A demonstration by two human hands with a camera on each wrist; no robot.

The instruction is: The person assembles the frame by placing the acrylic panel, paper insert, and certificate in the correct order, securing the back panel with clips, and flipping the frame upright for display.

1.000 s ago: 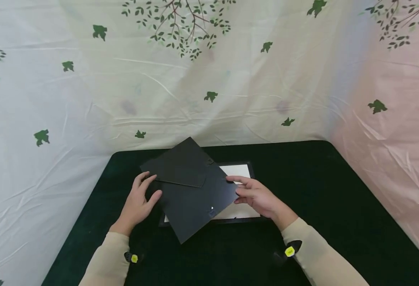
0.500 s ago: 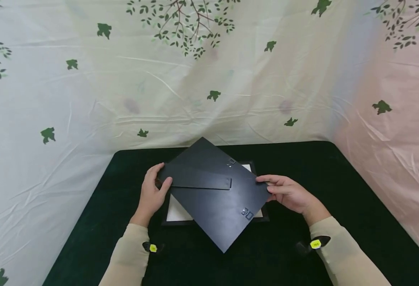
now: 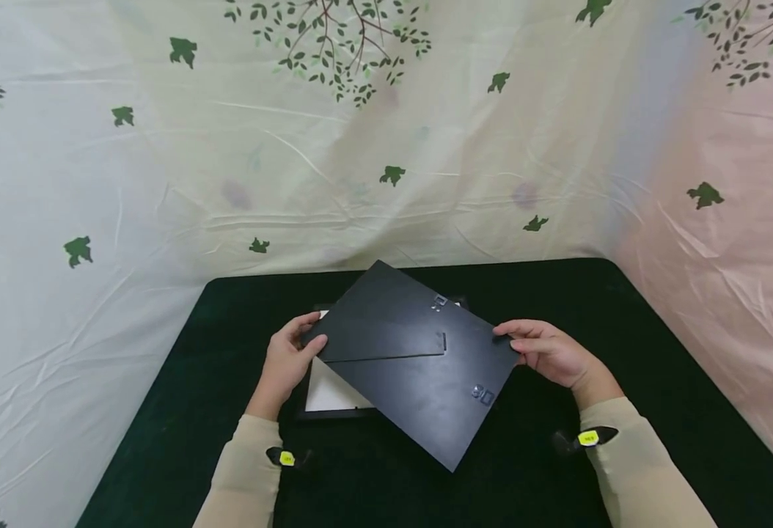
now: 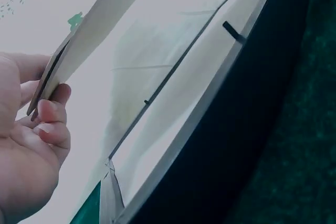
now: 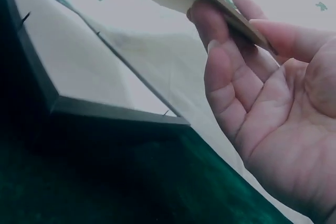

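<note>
black smooth rect board [image 3: 413, 389], opp corners pinched by l hand [image 3: 286, 363] & r hand [image 3: 558, 358]; dark-rimmed frame [image 3: 340, 414] w/ white interior [image 3: 332, 390] below

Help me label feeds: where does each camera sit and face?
Head: worn there, facing forward and down at board and frame; left hand, right hand, sleeves show.
Left wrist: worn there, facing board and frame; left hand only.
Right wrist: worn there, facing board and frame; right hand only.
Both wrist views share the board's pale underside.
</note>
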